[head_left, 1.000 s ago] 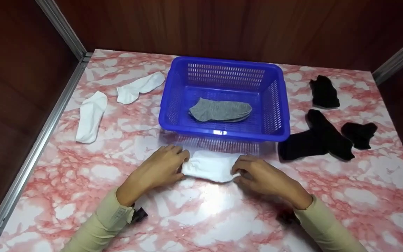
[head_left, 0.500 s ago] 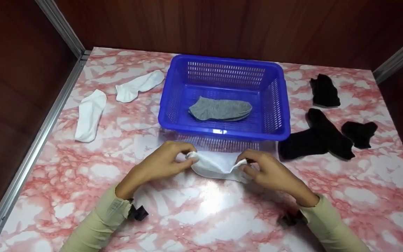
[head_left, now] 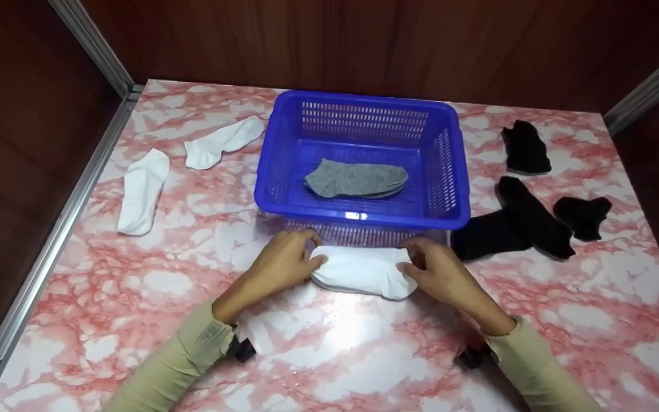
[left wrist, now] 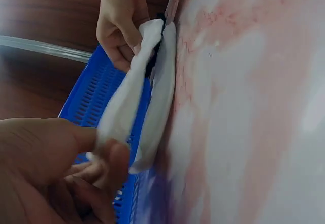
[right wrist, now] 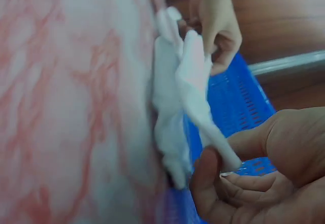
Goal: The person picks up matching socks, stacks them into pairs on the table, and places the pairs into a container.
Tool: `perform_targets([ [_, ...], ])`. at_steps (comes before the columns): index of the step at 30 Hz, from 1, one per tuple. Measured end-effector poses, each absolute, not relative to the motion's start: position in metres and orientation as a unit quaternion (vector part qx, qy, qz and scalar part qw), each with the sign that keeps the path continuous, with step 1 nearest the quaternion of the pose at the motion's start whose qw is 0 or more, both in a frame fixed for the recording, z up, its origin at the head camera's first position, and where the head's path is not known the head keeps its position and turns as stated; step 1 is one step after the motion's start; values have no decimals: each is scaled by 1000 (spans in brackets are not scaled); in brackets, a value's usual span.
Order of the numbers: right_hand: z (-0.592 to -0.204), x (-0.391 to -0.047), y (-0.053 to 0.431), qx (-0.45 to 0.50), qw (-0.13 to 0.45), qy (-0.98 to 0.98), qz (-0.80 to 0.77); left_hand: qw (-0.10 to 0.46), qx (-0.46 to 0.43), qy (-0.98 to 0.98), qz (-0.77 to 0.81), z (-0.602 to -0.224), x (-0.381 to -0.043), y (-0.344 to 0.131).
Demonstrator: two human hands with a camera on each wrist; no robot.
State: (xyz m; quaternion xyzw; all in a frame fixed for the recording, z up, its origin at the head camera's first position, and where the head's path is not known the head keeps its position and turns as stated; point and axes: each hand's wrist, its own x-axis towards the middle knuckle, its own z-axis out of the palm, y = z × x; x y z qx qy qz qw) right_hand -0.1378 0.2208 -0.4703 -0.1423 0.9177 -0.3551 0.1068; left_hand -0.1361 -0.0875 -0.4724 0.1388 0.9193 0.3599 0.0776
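Note:
Both hands pinch a white sock (head_left: 358,266) by its two ends, stretched sideways in front of the blue basket. My left hand (head_left: 284,260) holds the left end between thumb and fingers, and my right hand (head_left: 435,269) the right end. Both wrist views show a second white sock (left wrist: 160,102) lying on the table just below the held sock (left wrist: 124,97); from the head only its lower edge seems to show. Inside the basket (head_left: 358,217) lie grey socks (head_left: 358,179), one on top of another.
Two white socks, one upright (head_left: 143,191) and one slanted (head_left: 223,143), lie left of the basket. Several black socks (head_left: 530,217) lie to its right, one pair overlapping. Dark wooden panels (head_left: 352,46) stand behind the marbled table (head_left: 192,355).
The held white sock was low between the hands, then lifted with its upper edge sagging; now it is spread flat and taut over the other. The basket's contents look the same.

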Motion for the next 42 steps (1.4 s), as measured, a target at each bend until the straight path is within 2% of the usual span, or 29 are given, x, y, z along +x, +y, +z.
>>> perform_targets([
  [7, -480, -141, 218, -148, 76, 934, -316, 104, 100, 949, 282, -477, -130, -86],
  [15, -481, -132, 214, -162, 75, 940, -292, 145, 124, 921, 339, -475, -130, -87],
  [22, -472, -130, 212, -144, 117, 909, -374, 169, 134, 874, 435, -471, -135, -90],
  [31, -477, -142, 223, -99, 236, 845, -469, 153, 140, 887, 414, -473, -138, -96],
  [35, -478, -141, 224, -68, 242, 827, -503, 152, 122, 889, 414, -473, -139, -99],
  [42, -482, -142, 223, -55, 219, 818, -530, 161, 116, 886, 419, -472, -142, -104],
])
